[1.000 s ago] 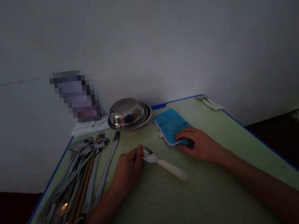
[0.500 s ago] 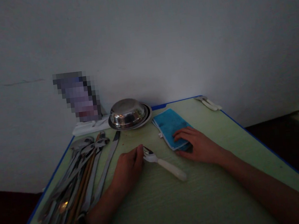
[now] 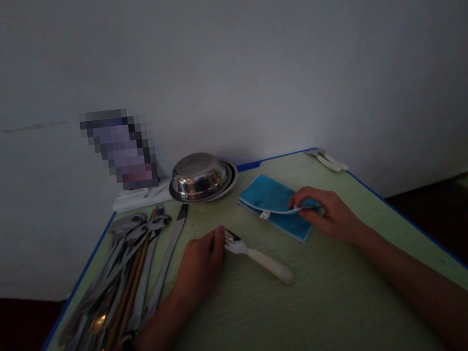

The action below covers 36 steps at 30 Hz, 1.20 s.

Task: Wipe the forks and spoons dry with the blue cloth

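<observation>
A fork with a white handle (image 3: 260, 258) lies on the pale green table (image 3: 275, 317), tines toward the left. My left hand (image 3: 199, 264) rests curled on the table with its fingertips pinching the fork's metal head. My right hand (image 3: 327, 215) is closed on the near edge of a folded blue cloth (image 3: 273, 202), lifting that edge slightly off the table. The cloth lies just right of the fork.
Several knives and other metal cutlery (image 3: 116, 290) lie in a row along the table's left side. A steel bowl on a plate (image 3: 200, 178) stands at the back by the wall. A white object (image 3: 328, 160) sits at the far right corner.
My right hand went from lying flat on the cloth to gripping its edge and pulling it right, so the cloth turned and lifted. The left hand and fork stayed put.
</observation>
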Motion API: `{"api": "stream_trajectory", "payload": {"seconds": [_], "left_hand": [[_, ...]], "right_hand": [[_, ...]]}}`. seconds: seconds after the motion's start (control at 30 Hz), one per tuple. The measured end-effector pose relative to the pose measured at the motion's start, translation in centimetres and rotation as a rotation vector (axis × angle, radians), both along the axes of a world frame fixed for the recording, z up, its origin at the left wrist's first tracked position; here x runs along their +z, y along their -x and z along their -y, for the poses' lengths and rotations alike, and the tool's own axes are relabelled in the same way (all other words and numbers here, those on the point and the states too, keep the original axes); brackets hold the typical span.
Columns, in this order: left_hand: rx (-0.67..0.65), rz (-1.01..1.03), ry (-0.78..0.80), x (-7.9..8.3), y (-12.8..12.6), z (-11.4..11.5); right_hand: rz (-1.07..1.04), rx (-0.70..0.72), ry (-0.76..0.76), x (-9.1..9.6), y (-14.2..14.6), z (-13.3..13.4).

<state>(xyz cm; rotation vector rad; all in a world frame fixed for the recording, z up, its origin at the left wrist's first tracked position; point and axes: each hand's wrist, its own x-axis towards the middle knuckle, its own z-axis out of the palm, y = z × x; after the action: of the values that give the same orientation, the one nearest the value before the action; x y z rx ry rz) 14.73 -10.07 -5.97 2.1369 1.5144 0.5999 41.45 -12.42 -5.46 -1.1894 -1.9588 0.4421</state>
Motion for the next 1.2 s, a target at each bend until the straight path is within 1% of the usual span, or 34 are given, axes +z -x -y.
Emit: {"api": "stream_trajectory", "payload": {"seconds": [0.1,0.2,0.27,0.3,0.33,0.37,0.43,0.5,0.57,0.67,0.7,0.73,0.8,0.87,0.97,1.03,1.1,1.17,1.2], "left_hand": [[-0.001,-0.011,-0.005,0.0,0.0,0.0],[0.001,-0.02,-0.009,0.1,0.0,0.1],[0.003,-0.017,-0.002,0.1,0.0,0.1],[0.004,-0.015,0.0,0.1,0.0,0.1],[0.005,-0.015,-0.001,0.0,0.0,0.1],[0.006,-0.016,-0.003,-0.1,0.0,0.0],[0.006,-0.023,-0.01,-0.2,0.1,0.0],[-0.002,-0.028,-0.008,-0.3,0.2,-0.1],[-0.012,-0.032,-0.003,-0.3,0.2,-0.1],[-0.015,-0.041,-0.01,-0.3,0.2,-0.1],[-0.015,-0.042,-0.011,-0.3,0.2,-0.1],[-0.014,-0.042,-0.01,-0.4,0.2,-0.1],[-0.014,-0.035,-0.003,-0.4,0.1,-0.1],[-0.011,-0.008,0.011,-0.3,0.1,-0.1],[0.021,0.07,0.057,-0.1,0.1,0.0],[0.057,0.114,0.083,0.2,0.0,-0.1],[0.08,0.147,0.09,0.4,0.1,-0.1],[0.093,0.165,0.101,0.6,0.1,-0.2],[0.097,0.168,0.119,0.6,0.1,-0.3]], "right_hand": [[-0.116,-0.059,0.065,-0.2,-0.3,-0.1],[-0.295,-0.108,0.089,-0.4,-0.4,-0.3],[-0.377,-0.078,0.103,-0.4,-0.8,-0.4],[-0.375,-0.044,0.13,-0.3,-1.1,-0.4],[-0.336,0.0,0.167,-0.2,-1.5,-0.3],[-0.254,0.051,0.22,-0.1,-1.9,-0.3],[-0.04,0.142,0.317,0.3,-2.5,-0.1],[0.087,0.164,0.353,0.5,-2.6,0.0],[0.081,0.086,0.312,0.5,-2.3,0.0],[0.076,-0.174,0.119,-0.3,-1.6,-0.6],[0.107,-0.268,0.051,-0.7,-1.5,-0.8],[0.162,-0.338,0.02,-1.1,-1.6,-1.0],[0.253,-0.392,0.073,-1.9,-2.0,-1.3],[0.264,-0.394,0.198,-2.1,-2.7,-1.3],[0.153,-0.297,0.383,-1.7,-3.2,-1.0],[0.012,-0.213,0.439,-1.2,-3.0,-0.8],[-0.174,-0.207,0.432,-0.8,-2.5,-0.8],[-0.315,-0.279,0.378,-0.7,-1.9,-0.8],[-0.339,-0.326,0.327,-0.6,-1.6,-0.7]]}}
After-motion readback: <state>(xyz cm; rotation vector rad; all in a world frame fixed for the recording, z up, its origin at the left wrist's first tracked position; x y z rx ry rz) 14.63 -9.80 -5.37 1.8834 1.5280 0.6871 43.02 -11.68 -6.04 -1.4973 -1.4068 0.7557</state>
